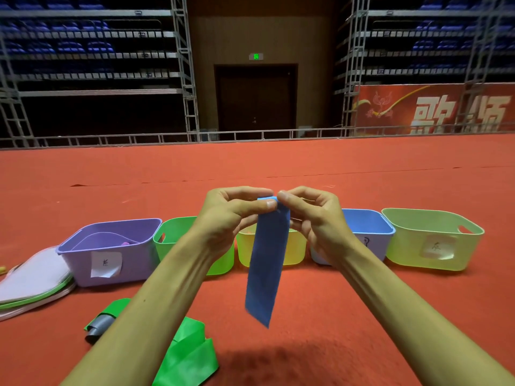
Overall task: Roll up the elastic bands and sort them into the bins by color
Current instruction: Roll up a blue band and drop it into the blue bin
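A: Where's the band?

B: The blue band point(267, 263) hangs in the air between the hands. Both pinch its top end: the left hand point(230, 215) with thumb and forefinger on one edge, the right hand point(317, 218) on the other. The roll looks barely begun. The rest dangles below the wrists, its tail free above the carpet point(334, 302).

A: What could spoil it?

B: I'd say the start is the weak spot. The band is elastic, so if either pinch eases, that first turn could spring open. If one hand winds faster than the other, the roll could come out cone-shaped and slide apart.

A: And the tail?

B: Its lower end is blurred, so I can't tell whether it's twisted. A twist wound in would leave a lumpy roll.

A: The drop?

B: The blue bin point(367, 220) sits just behind the right wrist, half hidden by it. The yellow bin point(296, 250) is directly behind the band, between the hands, so a careless release could land there. A slack roll may also unwind once let go.
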Demonstrator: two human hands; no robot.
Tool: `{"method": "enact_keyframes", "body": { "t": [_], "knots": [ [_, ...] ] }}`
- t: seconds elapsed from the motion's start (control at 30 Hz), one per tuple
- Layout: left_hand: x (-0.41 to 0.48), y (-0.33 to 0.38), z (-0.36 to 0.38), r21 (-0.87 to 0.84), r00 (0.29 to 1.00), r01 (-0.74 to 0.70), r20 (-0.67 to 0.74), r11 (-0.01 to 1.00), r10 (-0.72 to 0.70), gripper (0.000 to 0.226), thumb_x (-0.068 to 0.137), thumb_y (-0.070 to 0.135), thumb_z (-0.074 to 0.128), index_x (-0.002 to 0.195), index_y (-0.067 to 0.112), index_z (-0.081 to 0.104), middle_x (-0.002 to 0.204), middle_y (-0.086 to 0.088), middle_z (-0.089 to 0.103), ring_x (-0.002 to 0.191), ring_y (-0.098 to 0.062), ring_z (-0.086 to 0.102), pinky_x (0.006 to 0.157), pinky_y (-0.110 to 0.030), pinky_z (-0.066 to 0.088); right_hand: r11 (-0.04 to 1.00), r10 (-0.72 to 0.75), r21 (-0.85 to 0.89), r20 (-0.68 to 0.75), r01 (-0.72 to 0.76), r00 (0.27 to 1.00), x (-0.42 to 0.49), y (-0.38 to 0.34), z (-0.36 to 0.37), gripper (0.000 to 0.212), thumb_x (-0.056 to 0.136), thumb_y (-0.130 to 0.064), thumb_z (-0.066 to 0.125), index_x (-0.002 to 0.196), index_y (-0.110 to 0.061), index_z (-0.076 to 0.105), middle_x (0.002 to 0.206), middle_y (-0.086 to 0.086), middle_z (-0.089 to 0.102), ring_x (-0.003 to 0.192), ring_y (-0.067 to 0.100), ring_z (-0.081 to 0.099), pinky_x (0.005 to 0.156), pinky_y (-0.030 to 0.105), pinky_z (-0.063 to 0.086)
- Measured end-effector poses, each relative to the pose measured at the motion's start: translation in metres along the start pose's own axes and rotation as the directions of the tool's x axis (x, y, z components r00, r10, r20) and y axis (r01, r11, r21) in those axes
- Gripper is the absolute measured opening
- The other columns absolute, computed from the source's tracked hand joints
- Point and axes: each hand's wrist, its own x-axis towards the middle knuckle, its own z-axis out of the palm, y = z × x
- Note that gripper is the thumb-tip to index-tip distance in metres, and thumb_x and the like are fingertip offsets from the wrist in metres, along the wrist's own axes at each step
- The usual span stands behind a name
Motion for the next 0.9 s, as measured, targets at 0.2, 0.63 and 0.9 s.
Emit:
{"method": "enact_keyframes", "body": {
  "t": [0.2, 0.63, 0.9],
  "knots": [
    [-0.003, -0.001, 0.001, 0.049, 1.000, -0.009, -0.012, 0.999, 0.010, 0.025, 0.076, -0.001, 0.080, 0.100, 0.002, 0.076, 0.095, -0.011, 0.078, 0.090, -0.016, 0.076, 0.075, -0.023, 0.060, 0.978, -0.148, -0.158, -0.064, 0.136, 0.987, -0.004, 0.004, -0.002, 0.015, 0.078, -0.021, 0.079, 0.084, -0.008, 0.079, 0.085, 0.017, 0.077, 0.082, 0.027, 0.072, 0.076, 0.037, 0.060],
    [-0.006, -0.010, 0.000, 0.076, 0.994, -0.105, 0.005, 0.992, 0.105, 0.024, 0.079, 0.001, 0.077, 0.104, -0.001, 0.076, 0.101, -0.016, 0.078, 0.094, -0.020, 0.076, 0.077, -0.023, 0.059, 0.972, -0.191, -0.140, -0.016, 0.187, 0.981, -0.006, 0.003, -0.006, 0.018, 0.074, -0.014, 0.084, 0.091, -0.017, 0.082, 0.089, 0.014, 0.079, 0.084, 0.024, 0.074, 0.078, 0.033, 0.056],
    [-0.003, -0.011, -0.001, 0.090, 0.993, -0.116, -0.025, 0.989, 0.118, 0.023, 0.075, -0.005, 0.080, 0.094, 0.007, 0.080, 0.098, -0.023, 0.077, 0.096, -0.028, 0.074, 0.095, -0.037, 0.058, 0.981, -0.129, -0.159, -0.080, 0.115, 0.988, -0.007, 0.010, -0.004, 0.010, 0.083, -0.017, 0.081, 0.088, -0.008, 0.080, 0.090, 0.016, 0.079, 0.081, 0.023, 0.072, 0.069, 0.034, 0.057]
  ]
}}
